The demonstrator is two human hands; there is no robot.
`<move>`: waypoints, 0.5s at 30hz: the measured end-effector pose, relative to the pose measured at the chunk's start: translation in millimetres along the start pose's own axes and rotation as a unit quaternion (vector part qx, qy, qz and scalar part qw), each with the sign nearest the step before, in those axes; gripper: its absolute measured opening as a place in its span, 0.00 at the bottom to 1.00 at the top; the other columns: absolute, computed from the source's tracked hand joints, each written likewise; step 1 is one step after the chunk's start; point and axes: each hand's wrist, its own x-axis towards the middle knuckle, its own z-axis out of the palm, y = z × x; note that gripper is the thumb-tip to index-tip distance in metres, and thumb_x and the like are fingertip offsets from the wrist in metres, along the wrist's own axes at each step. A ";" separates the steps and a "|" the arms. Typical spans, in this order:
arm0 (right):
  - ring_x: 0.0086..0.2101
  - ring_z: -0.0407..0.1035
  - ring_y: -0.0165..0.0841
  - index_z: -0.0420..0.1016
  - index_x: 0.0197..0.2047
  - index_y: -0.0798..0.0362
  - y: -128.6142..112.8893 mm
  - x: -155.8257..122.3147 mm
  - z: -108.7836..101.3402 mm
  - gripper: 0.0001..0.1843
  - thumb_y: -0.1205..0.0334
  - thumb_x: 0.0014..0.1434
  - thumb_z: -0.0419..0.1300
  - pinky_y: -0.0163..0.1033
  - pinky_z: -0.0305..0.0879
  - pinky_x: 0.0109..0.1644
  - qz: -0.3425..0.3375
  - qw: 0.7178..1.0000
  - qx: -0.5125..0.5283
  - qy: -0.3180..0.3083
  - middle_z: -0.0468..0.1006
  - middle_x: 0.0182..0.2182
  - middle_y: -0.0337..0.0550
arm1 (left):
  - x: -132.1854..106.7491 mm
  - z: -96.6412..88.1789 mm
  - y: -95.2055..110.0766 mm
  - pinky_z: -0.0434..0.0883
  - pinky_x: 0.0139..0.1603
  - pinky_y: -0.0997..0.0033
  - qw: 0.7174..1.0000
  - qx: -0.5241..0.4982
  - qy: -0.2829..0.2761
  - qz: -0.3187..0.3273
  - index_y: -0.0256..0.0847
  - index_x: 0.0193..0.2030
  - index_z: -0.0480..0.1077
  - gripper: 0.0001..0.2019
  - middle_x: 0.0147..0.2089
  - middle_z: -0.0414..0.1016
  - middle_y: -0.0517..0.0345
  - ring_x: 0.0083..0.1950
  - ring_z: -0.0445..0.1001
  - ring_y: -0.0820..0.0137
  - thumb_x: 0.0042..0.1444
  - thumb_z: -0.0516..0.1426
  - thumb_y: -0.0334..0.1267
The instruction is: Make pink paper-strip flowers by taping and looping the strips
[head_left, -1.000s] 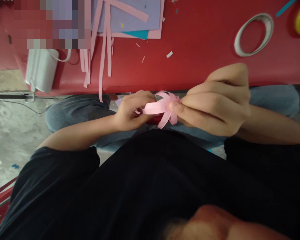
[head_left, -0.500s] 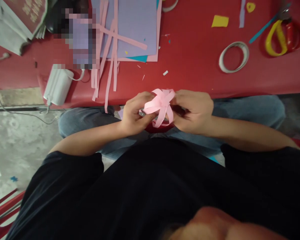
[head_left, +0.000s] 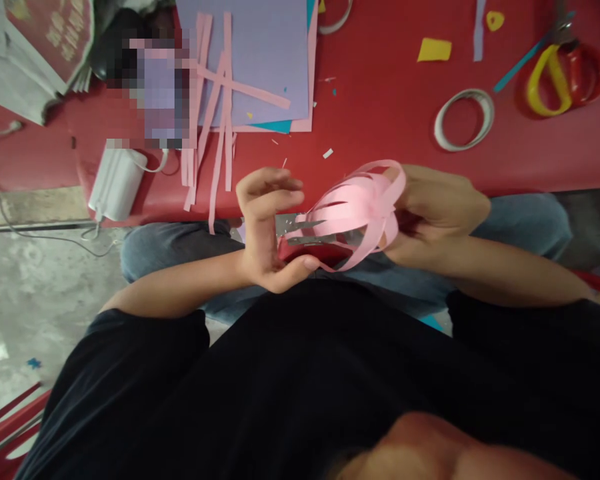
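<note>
A pink paper-strip flower (head_left: 370,207), made of several looped strips joined at a centre, is held above my lap in front of the table edge. My right hand (head_left: 437,210) grips its right side with the fingers curled behind the loops; the fingertips are partly hidden. To the left, my left hand (head_left: 273,230) is open, fingers and thumb spread in a C shape. Loose strip ends point into the gap of that hand, and its thumb tip is close to the lowest strip; whether they touch I cannot tell.
On the red table (head_left: 380,100) lie pink paper strips (head_left: 227,133), purple sheets (head_left: 260,53), a tape roll (head_left: 464,120), scissors (head_left: 550,80), a yellow paper piece (head_left: 435,50) and a white power bank (head_left: 117,183). A blurred-out patch covers part of the left side.
My left hand has let go of the flower and opened. My right hand has moved right with the flower, which now shows its loops side-on and spread wider.
</note>
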 end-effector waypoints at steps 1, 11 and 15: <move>0.24 0.70 0.33 0.89 0.49 0.39 -0.7 0.2 -2.0 0.10 0.59 0.65 0.70 0.42 0.64 0.26 -0.009 1.000 0.007 -0.007 0.85 0.33 0.38 | -2.8 -2.6 0.8 0.84 0.61 0.38 1.000 0.019 -0.011 0.008 0.48 0.50 0.78 0.29 0.55 0.82 0.50 0.70 0.79 0.52 0.75 0.52 0.71; 0.34 0.80 0.37 0.82 0.48 0.41 8.4 -9.2 14.5 0.05 0.52 0.71 0.66 0.42 0.78 0.39 -0.102 0.993 0.037 -0.045 0.86 0.36 0.41 | 1.8 3.6 -11.3 0.79 0.57 0.39 0.925 0.036 0.351 0.138 0.56 0.59 0.75 0.20 0.62 0.68 0.46 0.61 0.75 0.53 0.73 0.51 0.60; 0.35 0.82 0.34 0.82 0.50 0.45 10.5 -18.5 17.1 0.06 0.56 0.72 0.67 0.38 0.77 0.39 -0.121 0.990 0.016 -0.074 0.87 0.37 0.41 | -0.3 1.2 -16.3 0.80 0.57 0.43 0.923 0.067 0.328 0.190 0.52 0.60 0.80 0.24 0.63 0.71 0.46 0.60 0.77 0.53 0.73 0.49 0.59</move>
